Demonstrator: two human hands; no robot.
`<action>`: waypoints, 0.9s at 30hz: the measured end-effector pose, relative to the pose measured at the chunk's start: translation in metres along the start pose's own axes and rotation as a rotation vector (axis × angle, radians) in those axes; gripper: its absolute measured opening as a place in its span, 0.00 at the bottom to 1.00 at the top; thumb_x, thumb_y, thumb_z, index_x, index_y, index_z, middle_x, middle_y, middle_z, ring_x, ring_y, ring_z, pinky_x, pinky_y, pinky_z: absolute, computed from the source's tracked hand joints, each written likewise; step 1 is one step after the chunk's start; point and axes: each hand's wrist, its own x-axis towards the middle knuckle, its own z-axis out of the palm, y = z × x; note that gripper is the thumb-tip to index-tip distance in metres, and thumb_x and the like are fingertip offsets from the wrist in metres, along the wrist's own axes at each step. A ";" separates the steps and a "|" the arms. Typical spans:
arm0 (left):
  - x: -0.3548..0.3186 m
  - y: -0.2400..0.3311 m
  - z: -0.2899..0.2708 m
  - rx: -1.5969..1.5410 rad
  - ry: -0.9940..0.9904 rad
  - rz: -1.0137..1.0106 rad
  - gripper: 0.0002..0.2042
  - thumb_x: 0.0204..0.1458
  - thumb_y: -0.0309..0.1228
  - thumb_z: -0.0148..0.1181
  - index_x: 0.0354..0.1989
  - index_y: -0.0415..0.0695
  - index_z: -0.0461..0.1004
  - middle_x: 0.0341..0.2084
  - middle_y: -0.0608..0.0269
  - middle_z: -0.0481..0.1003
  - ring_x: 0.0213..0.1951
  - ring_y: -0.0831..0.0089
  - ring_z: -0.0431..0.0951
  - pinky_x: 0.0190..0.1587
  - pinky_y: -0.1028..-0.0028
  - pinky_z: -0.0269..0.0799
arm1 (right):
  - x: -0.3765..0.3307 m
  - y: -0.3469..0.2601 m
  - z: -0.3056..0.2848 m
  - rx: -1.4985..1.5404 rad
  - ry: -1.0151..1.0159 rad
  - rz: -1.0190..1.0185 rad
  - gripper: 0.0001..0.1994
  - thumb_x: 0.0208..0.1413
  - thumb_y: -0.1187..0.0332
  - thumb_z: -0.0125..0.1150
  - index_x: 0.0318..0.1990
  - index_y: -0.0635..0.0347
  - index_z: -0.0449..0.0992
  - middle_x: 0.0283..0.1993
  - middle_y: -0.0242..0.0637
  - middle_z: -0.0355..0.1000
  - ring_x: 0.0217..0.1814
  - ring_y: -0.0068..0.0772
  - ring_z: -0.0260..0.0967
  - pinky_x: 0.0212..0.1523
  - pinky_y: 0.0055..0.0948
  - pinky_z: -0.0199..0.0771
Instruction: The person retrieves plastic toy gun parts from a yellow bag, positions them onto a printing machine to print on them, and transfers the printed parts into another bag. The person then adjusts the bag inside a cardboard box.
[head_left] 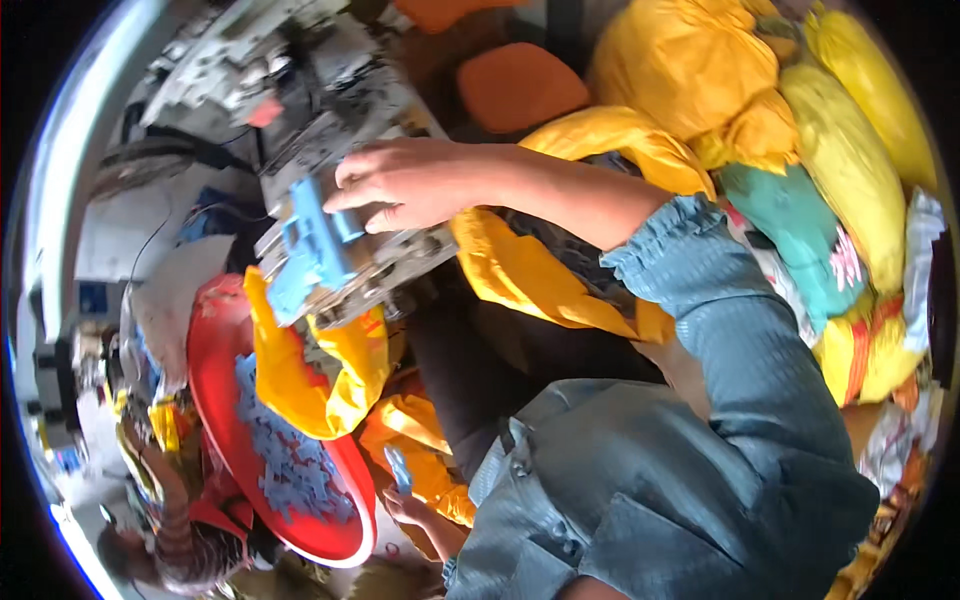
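Observation:
My right hand (pixel 405 180) reaches across to a small metal-topped bench (pixel 400 255). Its bent fingers and thumb close around the edge of a light blue plastic piece (pixel 318 225) standing there. Another pale blue scrap (pixel 292 285) lies beside it at the bench's end. Low down by my lap, my left hand (pixel 408 508) pinches a small light blue plastic part (pixel 398 468), which sticks up from the fingers. Between bench and lap, a large red basin (pixel 362 490) holds many small blue-grey plastic parts (pixel 300 465). A yellow plastic bag (pixel 345 395) hangs over its rim.
An orange stool (pixel 522 88) stands beyond my right arm. Full yellow sacks (pixel 690 70) and a green sack (pixel 790 235) crowd the right. Cluttered machinery (pixel 270 85) fills the upper left. Another person in striped sleeves (pixel 185 545) is at lower left.

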 end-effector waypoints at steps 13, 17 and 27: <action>0.026 0.059 0.023 -0.033 -0.369 -0.024 0.17 0.56 0.37 0.45 0.28 0.35 0.75 0.25 0.55 0.75 0.28 0.63 0.74 0.34 0.67 0.70 | -0.288 0.170 0.153 0.321 -0.139 1.437 0.21 0.54 0.57 0.54 0.52 0.60 0.69 0.51 0.46 0.69 0.52 0.42 0.67 0.49 0.40 0.67; 0.013 0.086 0.014 -0.050 -0.464 -0.044 0.15 0.54 0.35 0.47 0.26 0.35 0.74 0.23 0.57 0.74 0.26 0.69 0.73 0.30 0.71 0.69 | -0.307 0.230 0.239 -0.118 -0.236 1.314 0.18 0.52 0.62 0.50 0.49 0.58 0.71 0.52 0.49 0.67 0.55 0.49 0.64 0.52 0.42 0.65; 0.010 0.122 0.015 -0.178 -0.556 -0.105 0.13 0.56 0.32 0.47 0.29 0.35 0.74 0.22 0.59 0.74 0.23 0.75 0.72 0.28 0.77 0.68 | -0.307 0.198 0.236 -0.031 -0.005 1.428 0.12 0.51 0.66 0.49 0.39 0.62 0.73 0.40 0.55 0.71 0.40 0.56 0.71 0.38 0.47 0.72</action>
